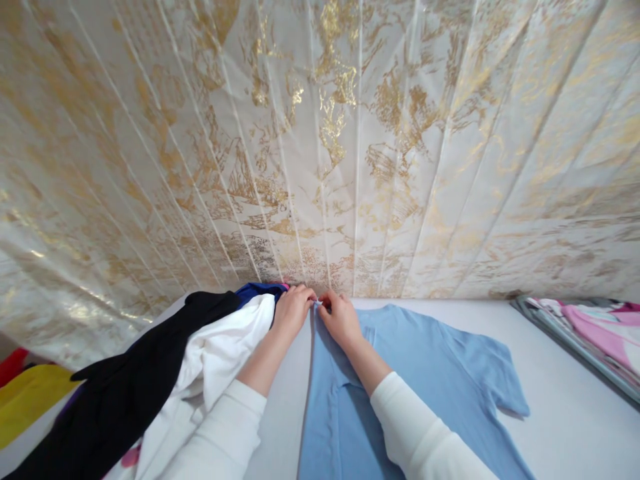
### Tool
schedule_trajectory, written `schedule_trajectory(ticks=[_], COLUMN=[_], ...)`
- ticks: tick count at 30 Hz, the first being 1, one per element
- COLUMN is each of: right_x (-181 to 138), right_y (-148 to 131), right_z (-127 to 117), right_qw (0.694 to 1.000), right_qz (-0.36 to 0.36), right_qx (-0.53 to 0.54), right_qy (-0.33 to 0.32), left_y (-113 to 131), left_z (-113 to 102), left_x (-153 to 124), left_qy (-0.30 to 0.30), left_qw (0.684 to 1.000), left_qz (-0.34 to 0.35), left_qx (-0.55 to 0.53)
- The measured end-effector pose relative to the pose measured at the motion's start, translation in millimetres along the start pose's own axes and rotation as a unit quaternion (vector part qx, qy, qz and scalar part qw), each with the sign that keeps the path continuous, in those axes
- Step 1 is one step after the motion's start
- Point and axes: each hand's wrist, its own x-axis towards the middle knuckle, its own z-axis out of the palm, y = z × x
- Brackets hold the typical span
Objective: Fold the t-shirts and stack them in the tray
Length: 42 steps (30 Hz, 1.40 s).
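Observation:
A light blue short-sleeved shirt [425, 360] lies on the white surface, one side turned in over itself along its left edge. At the far end of that folded edge, my right hand [340, 317] pinches the fabric between thumb and fingers. Close beside it, my left hand [294, 308] is closed at the same corner, its fingertips meeting the cloth. The shirt's right sleeve [505, 373] is spread out flat. Its lower part runs out of view at the bottom.
Black clothing [145, 367] and white clothing [225, 333] are heaped on the left, with yellow cloth [35, 397] beyond. A stack of folded clothes [595, 333] sits at the right on the white surface [565, 420]. A gold-patterned curtain [340, 153] hangs behind.

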Motion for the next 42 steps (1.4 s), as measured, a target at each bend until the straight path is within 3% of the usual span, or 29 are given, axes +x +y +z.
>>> schedule_trajectory(ticks=[7, 20, 26, 31, 34, 38, 40, 42], right_x=[2.5, 1.0, 6.0, 15.3, 16.9, 9.7, 3.1, -3.6], right_y=[2.4, 2.3, 5.9, 1.4, -6.7, -15.7, -17.7, -18.1], right_z=[3.1, 3.5, 2.4, -10.2, -16.2, -14.2, -9.0, -2.7], right_qw=[1.0, 1.0, 0.997, 0.994, 0.992, 0.992, 0.994, 0.994], right_qz=[-0.022, -0.014, -0.001, -0.013, -0.026, -0.039, -0.048, -0.065], right_qx=[-0.014, 0.02, 0.069, 0.111, 0.123, 0.105, 0.085, 0.065], right_qy=[-0.01, 0.009, 0.021, 0.001, -0.03, -0.056, -0.058, -0.059], left_y=[-9.0, 0.9, 6.7, 19.1, 41.7, 83.9, 96.2, 97.4], left_z=[5.2, 23.2, 23.8, 2.4, -16.7, -20.1, -9.2, 5.0], left_x=[0.6, 0.3, -0.9, -6.5, -29.8, -100.9, -142.1, -175.3], left_qy=[-0.015, 0.012, 0.025, 0.056, 0.067, 0.02, -0.008, 0.008], left_qw=[0.998, 0.982, 0.986, 0.991, 0.994, 0.998, 0.996, 0.986], left_qz=[0.028, -0.052, -0.068, -0.086, -0.089, -0.046, 0.022, 0.116], left_qx=[-0.054, -0.183, -0.15, -0.084, -0.023, 0.04, 0.089, 0.124])
